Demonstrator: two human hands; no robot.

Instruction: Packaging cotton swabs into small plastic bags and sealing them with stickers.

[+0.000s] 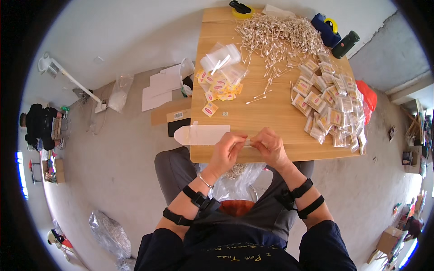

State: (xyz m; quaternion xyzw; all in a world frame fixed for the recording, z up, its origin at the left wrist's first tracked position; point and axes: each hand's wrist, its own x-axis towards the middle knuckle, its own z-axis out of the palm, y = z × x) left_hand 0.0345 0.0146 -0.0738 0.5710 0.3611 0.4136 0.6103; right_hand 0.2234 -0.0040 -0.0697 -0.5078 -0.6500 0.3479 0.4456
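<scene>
Sitting at the near edge of a light wood desk (253,110), a person wears grey trousers (172,163) and a dark shirt (203,241) with yellow lettering across the chest. Between the knees, below the desk's front edge, a clear plastic bag (220,189) holds loose swabs, partly hidden by the forearms. Just over that edge, the left hand (227,151) and right hand (270,147) are close together, thumbs and fingertips pinched on a small pale piece (247,143), mostly covered by the fingers. On the desk just left of the hands lies a white card strip (203,135) with one rounded end.

Farther up the desk's left side are yellow-and-white cards (210,109), each with a red oval bearing tiny print, and clear plastic boxes (216,58). Its right side is crowded with clear swab packs (315,101) carrying similar labels; a red bag (368,97) hangs past that edge. Across the desk's far end spreads a large heap of loose cotton swabs (280,34), with a black-and-yellow tape dispenser (242,9) to its left and a dark cylinder (346,44) to its right.

Left of the desk, on a grey concrete floor (122,167), are a cardboard box (179,116) with a barcode label, white sheets (158,92) and, farther off, a white stick-shaped appliance (74,79) against a pale wall (135,31).
</scene>
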